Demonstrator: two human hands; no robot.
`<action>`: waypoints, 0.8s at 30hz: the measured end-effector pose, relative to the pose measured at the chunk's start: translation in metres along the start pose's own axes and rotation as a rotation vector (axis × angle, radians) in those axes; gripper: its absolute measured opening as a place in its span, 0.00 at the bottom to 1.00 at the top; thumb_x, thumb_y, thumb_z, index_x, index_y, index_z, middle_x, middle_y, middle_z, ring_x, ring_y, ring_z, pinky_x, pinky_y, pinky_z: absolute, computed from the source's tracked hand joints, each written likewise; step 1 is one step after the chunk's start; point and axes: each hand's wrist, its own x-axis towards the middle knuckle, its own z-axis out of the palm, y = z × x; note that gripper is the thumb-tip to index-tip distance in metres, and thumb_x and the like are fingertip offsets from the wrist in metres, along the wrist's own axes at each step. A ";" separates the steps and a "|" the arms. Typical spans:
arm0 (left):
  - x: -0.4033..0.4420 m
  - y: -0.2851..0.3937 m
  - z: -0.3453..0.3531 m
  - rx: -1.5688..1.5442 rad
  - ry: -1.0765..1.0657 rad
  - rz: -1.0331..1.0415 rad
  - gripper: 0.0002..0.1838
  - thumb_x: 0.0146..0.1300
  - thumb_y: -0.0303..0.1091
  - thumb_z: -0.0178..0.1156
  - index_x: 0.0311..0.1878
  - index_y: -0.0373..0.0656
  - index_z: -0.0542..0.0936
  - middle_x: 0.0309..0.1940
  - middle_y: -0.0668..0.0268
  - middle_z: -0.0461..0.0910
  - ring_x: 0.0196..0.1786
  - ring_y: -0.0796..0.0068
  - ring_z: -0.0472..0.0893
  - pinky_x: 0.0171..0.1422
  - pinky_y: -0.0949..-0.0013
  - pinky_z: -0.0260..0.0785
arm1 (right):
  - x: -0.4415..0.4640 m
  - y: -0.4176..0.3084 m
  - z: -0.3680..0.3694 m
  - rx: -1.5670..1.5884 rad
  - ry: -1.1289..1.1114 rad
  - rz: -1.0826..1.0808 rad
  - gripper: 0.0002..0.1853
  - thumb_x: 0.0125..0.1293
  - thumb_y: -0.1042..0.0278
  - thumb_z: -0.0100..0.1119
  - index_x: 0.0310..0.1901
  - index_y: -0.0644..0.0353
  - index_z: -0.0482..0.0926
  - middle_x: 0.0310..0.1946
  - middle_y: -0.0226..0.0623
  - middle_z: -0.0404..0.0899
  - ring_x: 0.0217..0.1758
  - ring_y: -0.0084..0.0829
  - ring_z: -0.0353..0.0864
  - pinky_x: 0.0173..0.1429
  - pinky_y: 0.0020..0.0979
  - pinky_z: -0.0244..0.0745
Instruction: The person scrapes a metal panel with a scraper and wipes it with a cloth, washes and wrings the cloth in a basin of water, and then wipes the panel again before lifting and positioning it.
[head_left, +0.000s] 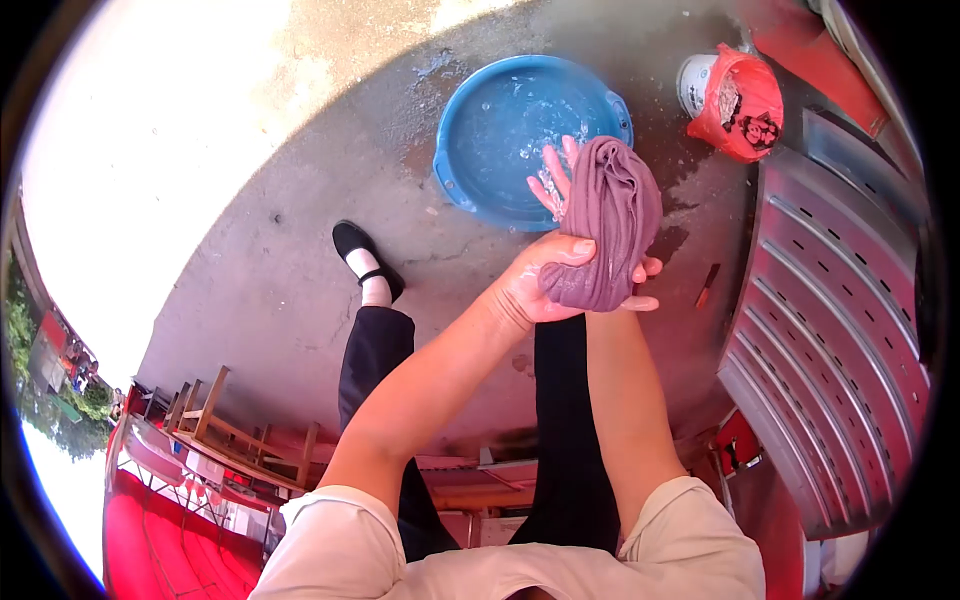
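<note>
A folded, wet-looking mauve cloth (612, 225) is held up in front of me, near the close edge of a blue plastic basin (480, 205). My left hand (545, 268) is closed round its lower part, thumb on top, with fingertips showing at the right side. Behind the cloth is my right hand (553, 182), its palm hidden. Its wet fingers stick out to the left, stretched and spread over the basin's rim. Whether the cloth lies on that palm or is wrapped about it, I cannot tell. Shallow water with bubbles covers the basin's bottom.
A white bucket with a red bag liner (745, 105) stands right of the basin, with waste inside. Ribbed metal panels (830, 330) rise along the right. A small red-handled tool (708, 285) lies on the concrete floor (270, 290). Wooden stools (235, 430) are at lower left.
</note>
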 end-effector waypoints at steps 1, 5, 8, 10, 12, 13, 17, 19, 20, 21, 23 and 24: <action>-0.001 -0.012 -0.006 -0.186 -0.055 -0.055 0.42 0.54 0.41 0.68 0.68 0.39 0.58 0.49 0.58 0.75 0.55 0.61 0.74 0.61 0.48 0.67 | -0.002 0.014 0.007 0.057 -0.040 -0.044 0.35 0.56 0.45 0.66 0.62 0.54 0.69 0.66 0.42 0.61 0.67 0.36 0.62 0.65 0.40 0.67; -0.011 -0.030 -0.017 -0.673 -0.055 0.103 0.40 0.57 0.49 0.66 0.66 0.37 0.60 0.43 0.64 0.69 0.42 0.71 0.71 0.50 0.64 0.70 | 0.006 0.020 0.058 0.848 0.106 -0.008 0.32 0.60 0.48 0.64 0.61 0.55 0.69 0.64 0.39 0.60 0.65 0.34 0.60 0.60 0.38 0.69; -0.020 -0.012 -0.022 -0.723 -0.034 -0.009 0.38 0.57 0.49 0.67 0.62 0.36 0.63 0.43 0.64 0.69 0.38 0.75 0.71 0.43 0.71 0.68 | 0.032 0.012 -0.001 0.541 -0.322 0.304 0.19 0.67 0.55 0.57 0.51 0.61 0.72 0.46 0.41 0.70 0.49 0.32 0.70 0.47 0.31 0.73; -0.022 0.003 -0.012 -0.488 0.162 -0.100 0.31 0.58 0.48 0.67 0.55 0.39 0.66 0.38 0.64 0.70 0.33 0.75 0.71 0.35 0.74 0.66 | 0.034 -0.001 -0.003 0.227 -0.190 0.504 0.15 0.68 0.57 0.55 0.45 0.62 0.74 0.36 0.40 0.73 0.41 0.32 0.75 0.42 0.29 0.75; -0.028 0.016 -0.006 -0.170 0.335 -0.173 0.26 0.57 0.46 0.67 0.52 0.42 0.69 0.34 0.64 0.72 0.31 0.73 0.73 0.30 0.72 0.66 | 0.029 -0.008 0.027 -0.197 0.156 0.435 0.15 0.63 0.56 0.59 0.40 0.61 0.76 0.26 0.37 0.74 0.28 0.32 0.77 0.33 0.30 0.76; -0.030 0.020 0.010 0.153 0.429 -0.117 0.25 0.59 0.46 0.66 0.50 0.40 0.68 0.33 0.63 0.72 0.29 0.75 0.71 0.28 0.76 0.63 | 0.030 -0.016 0.031 -0.400 0.210 0.412 0.15 0.61 0.56 0.61 0.39 0.61 0.76 0.26 0.37 0.75 0.27 0.32 0.77 0.32 0.30 0.76; -0.032 0.026 0.045 0.730 0.651 -0.101 0.16 0.52 0.37 0.68 0.39 0.39 0.76 0.22 0.64 0.75 0.21 0.74 0.75 0.21 0.72 0.66 | 0.035 -0.026 0.069 -0.981 0.213 0.334 0.14 0.54 0.63 0.65 0.38 0.60 0.77 0.26 0.36 0.77 0.24 0.29 0.77 0.30 0.28 0.75; -0.027 0.017 0.022 1.445 0.775 0.090 0.27 0.44 0.37 0.71 0.45 0.30 0.75 0.28 0.52 0.80 0.27 0.59 0.81 0.30 0.62 0.75 | 0.042 -0.031 0.058 -1.104 0.038 0.312 0.12 0.51 0.68 0.64 0.38 0.61 0.80 0.31 0.32 0.78 0.29 0.25 0.77 0.34 0.27 0.72; -0.027 0.016 0.039 1.490 0.928 -0.069 0.37 0.42 0.38 0.71 0.53 0.25 0.68 0.30 0.47 0.81 0.34 0.52 0.83 0.39 0.60 0.76 | 0.047 -0.029 0.046 -1.222 0.049 0.229 0.15 0.50 0.68 0.64 0.41 0.62 0.80 0.36 0.33 0.79 0.35 0.26 0.77 0.41 0.27 0.73; -0.028 0.011 0.041 1.580 0.946 -0.064 0.40 0.42 0.39 0.71 0.55 0.25 0.65 0.33 0.45 0.81 0.36 0.50 0.83 0.41 0.59 0.76 | 0.051 -0.031 0.032 -1.332 0.033 0.174 0.17 0.51 0.68 0.63 0.43 0.65 0.79 0.37 0.34 0.79 0.38 0.28 0.78 0.44 0.28 0.72; -0.032 -0.008 0.049 1.705 0.975 -0.050 0.42 0.43 0.41 0.72 0.55 0.26 0.62 0.36 0.43 0.81 0.40 0.48 0.83 0.44 0.57 0.76 | 0.041 -0.031 0.030 -1.623 0.016 0.028 0.20 0.51 0.68 0.62 0.46 0.68 0.77 0.38 0.39 0.80 0.41 0.33 0.78 0.48 0.31 0.72; -0.034 -0.019 0.053 1.746 1.003 -0.040 0.41 0.43 0.41 0.72 0.54 0.26 0.62 0.37 0.42 0.81 0.41 0.46 0.82 0.45 0.56 0.76 | 0.036 -0.033 0.036 -1.791 0.007 -0.058 0.22 0.52 0.68 0.61 0.49 0.68 0.75 0.39 0.41 0.79 0.43 0.35 0.78 0.50 0.33 0.71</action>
